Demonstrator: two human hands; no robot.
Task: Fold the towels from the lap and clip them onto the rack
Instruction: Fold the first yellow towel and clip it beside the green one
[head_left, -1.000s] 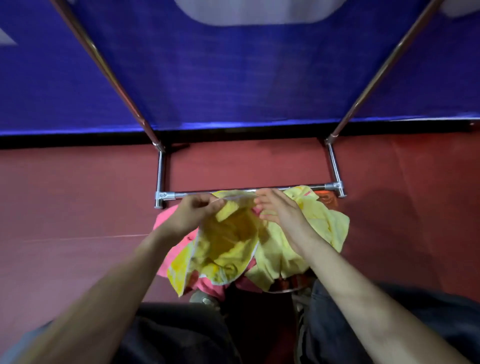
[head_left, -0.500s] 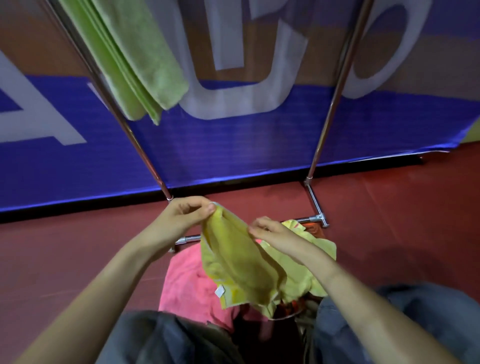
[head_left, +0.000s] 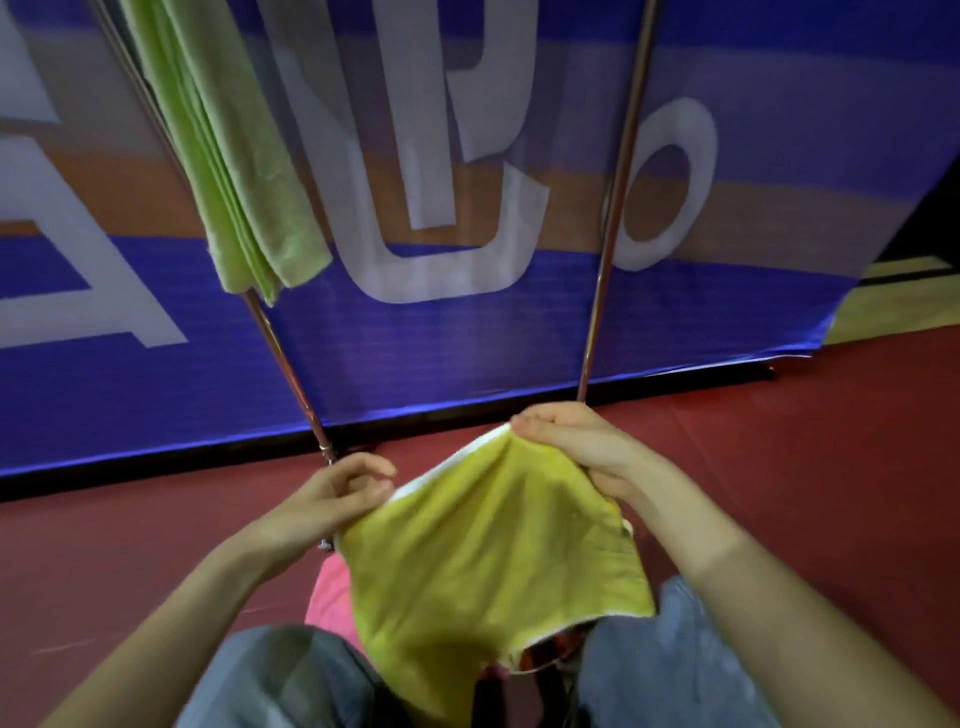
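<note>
Towels are the matter here, and the one in play is a yellow towel (head_left: 483, 561), held up over the lap and spread between both hands. The left hand (head_left: 332, 499) pinches its upper left edge between thumb and fingertips, the other fingers curled loosely above. The right hand (head_left: 582, 447) sits higher and is closed in a fist-like grip on the upper right corner, bunching the cloth so that creases fan out from it. A white hem runs along the top edge between the two hands — slack rather than taut. The towel's lower part hangs down in front of the knees and covers most of what lies on the lap.

Beneath it, on the left, a pink towel (head_left: 332, 597) shows, lying across the left thigh and partly hidden by the yellow one. A bit of red and orange cloth peeks out under the yellow towel's bottom right edge; what it is cannot be told.

Beyond the hands stands the rack (head_left: 613, 208) — two shiny metal poles rising from the red floor (head_left: 805, 441), the left one leaning away to the upper left. A green towel (head_left: 234, 156) hangs folded along that left pole, well above the hands. Behind the rack is a blue and orange banner (head_left: 467, 338) with large white letters.
</note>
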